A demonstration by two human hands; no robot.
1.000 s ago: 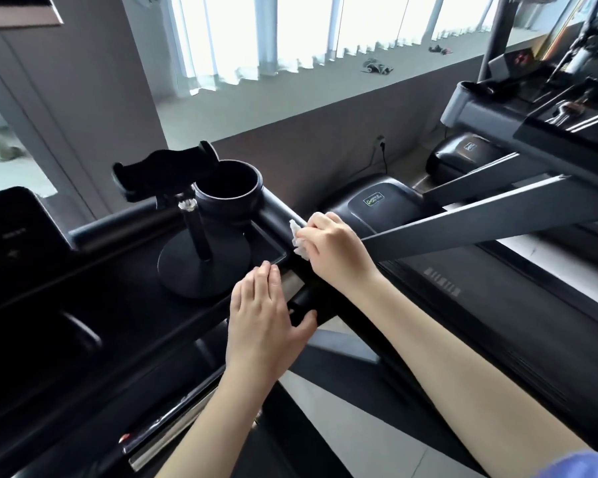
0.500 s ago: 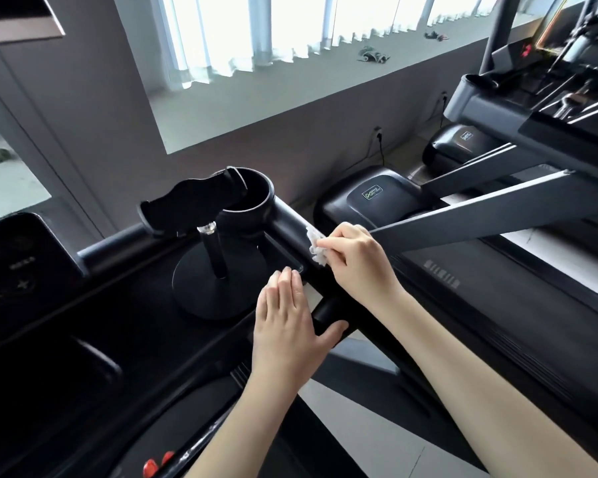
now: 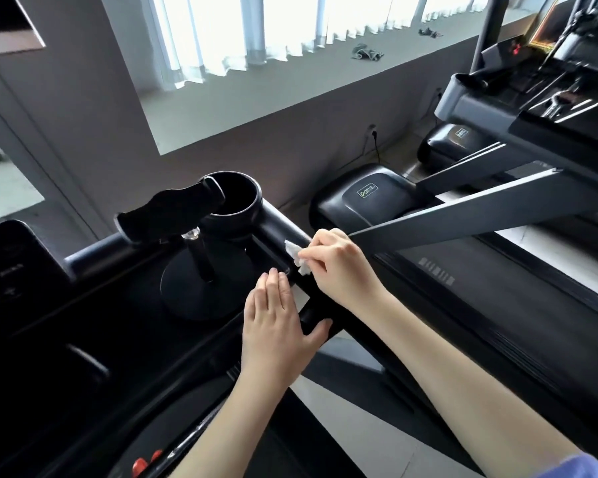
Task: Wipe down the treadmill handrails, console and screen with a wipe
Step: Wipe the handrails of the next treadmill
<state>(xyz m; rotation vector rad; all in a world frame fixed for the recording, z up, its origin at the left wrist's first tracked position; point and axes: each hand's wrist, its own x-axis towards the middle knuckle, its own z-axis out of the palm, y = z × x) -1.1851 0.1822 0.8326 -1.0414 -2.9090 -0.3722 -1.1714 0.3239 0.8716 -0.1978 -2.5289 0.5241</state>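
Observation:
My right hand (image 3: pixel 339 267) pinches a crumpled white wipe (image 3: pixel 297 256) and holds it against the black right handrail (image 3: pixel 280 229) of the treadmill, just below the cup holder (image 3: pixel 235 201). Flat on the right edge of the black console (image 3: pixel 125 339) lies my left hand (image 3: pixel 277 326), fingers straight, thumb hooked over the rail. The dark screen (image 3: pixel 11 267) sits at the far left, partly cut off by the frame.
A black phone stand (image 3: pixel 194 243) with a round base stands on the console beside the cup holder. A second treadmill (image 3: pixel 497 215) runs close on the right, its grey rail passing just behind my right hand. A window ledge (image 3: pixel 290 84) spans the wall ahead.
My right hand has slid the wipe a little down the handrail towards me. The left hand has kept its place on the console edge. My head has turned slightly.

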